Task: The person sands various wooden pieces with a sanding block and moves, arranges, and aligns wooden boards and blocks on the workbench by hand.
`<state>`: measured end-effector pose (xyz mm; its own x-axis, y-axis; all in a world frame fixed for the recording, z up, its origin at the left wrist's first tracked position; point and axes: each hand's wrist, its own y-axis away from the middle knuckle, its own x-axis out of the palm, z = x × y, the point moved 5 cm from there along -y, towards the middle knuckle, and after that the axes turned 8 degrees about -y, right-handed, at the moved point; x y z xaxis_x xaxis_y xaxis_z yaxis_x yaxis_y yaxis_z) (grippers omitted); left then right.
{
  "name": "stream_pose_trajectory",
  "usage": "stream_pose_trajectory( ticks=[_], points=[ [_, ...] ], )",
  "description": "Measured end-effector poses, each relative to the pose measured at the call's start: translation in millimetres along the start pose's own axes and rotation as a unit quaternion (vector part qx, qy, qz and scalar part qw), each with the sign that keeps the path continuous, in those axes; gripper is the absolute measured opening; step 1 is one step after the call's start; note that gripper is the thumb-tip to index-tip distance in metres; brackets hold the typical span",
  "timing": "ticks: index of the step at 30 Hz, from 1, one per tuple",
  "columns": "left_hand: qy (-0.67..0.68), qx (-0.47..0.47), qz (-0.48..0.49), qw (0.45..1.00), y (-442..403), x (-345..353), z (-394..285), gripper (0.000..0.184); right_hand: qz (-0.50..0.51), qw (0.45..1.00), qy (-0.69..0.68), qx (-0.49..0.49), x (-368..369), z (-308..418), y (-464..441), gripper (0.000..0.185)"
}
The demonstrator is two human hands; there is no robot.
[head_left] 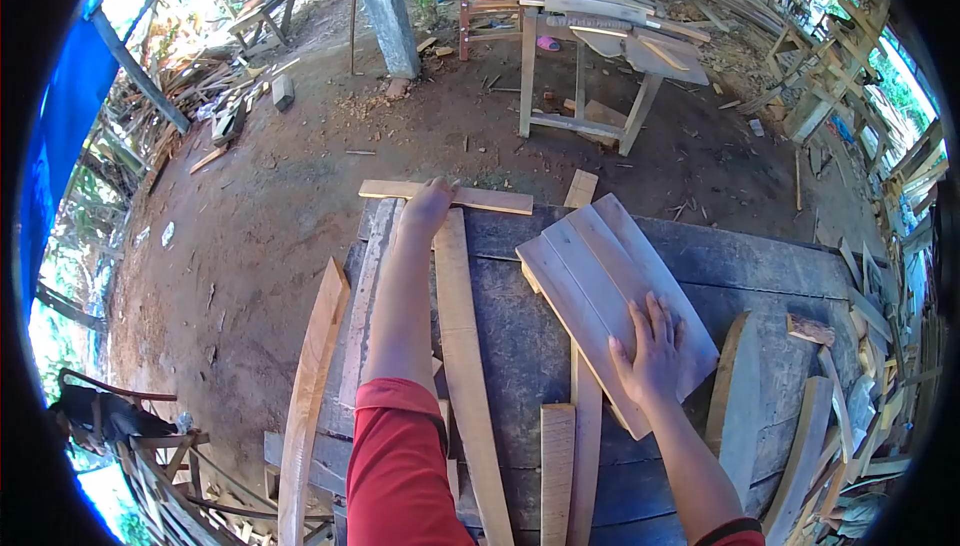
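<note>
My left hand (428,208) is at the far edge of the dark workbench (520,316), its fingers closed over a short wooden strip (490,200) that lies crosswise there. On the right, my right hand (650,351) rests with fingers spread on a panel of joined wooden boards (590,266). The panel lies at a slant on top of a long narrow wooden piece (585,436). Between my arms, a long plank (460,346) runs toward me, with a shorter wooden piece (557,476) beside the narrow one.
A curved plank (312,396) juts past the bench's left side. More wooden pieces (735,396) lie at the right. Beyond the bench are a dirt floor (440,131), a concrete post (380,11) and a wooden table (620,41) piled with lumber.
</note>
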<state>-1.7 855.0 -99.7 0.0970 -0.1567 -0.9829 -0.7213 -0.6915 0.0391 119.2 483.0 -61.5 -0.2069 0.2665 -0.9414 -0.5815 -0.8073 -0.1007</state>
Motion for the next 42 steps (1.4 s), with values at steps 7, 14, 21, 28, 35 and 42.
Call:
stream_pose_trajectory(
  ticks=[7, 14, 21, 28, 35, 42],
  points=[
    [-0.015, 0.014, 0.007, 1.000, -6.5, 16.0, 4.9, 0.033, 0.005, 1.000, -0.005, -0.002, -3.3, 1.0, -0.2, 0.054],
    [-0.230, 0.093, 0.001, 0.969, -16.1, 32.5, 6.5, 0.051, -0.006, 1.000, -0.010, -0.004, -1.7, -1.2, 0.6, 0.054],
    [-0.236, 0.053, 0.044, 0.969, -18.6, 29.8, 3.7, 0.059, -0.010, 1.000, -0.015, -0.005, -1.6, -0.9, 1.3, 0.054],
    [-0.211, 0.125, 0.021, 0.969, -25.9, 37.4, -46.1, 0.051, -0.013, 1.000, -0.019, -0.007, -1.2, -2.4, 1.5, 0.055],
    [-0.217, 0.192, -0.067, 0.955, -25.0, 49.2, -87.1, 0.042, -0.020, 0.999, -0.022, -0.017, -1.6, -3.9, 1.3, 0.056],
    [-0.201, 0.184, -0.044, 0.961, -17.3, 47.5, -96.9, 0.047, -0.024, 0.999, -0.033, -0.017, -0.7, -4.2, 2.2, 0.056]
  ],
)
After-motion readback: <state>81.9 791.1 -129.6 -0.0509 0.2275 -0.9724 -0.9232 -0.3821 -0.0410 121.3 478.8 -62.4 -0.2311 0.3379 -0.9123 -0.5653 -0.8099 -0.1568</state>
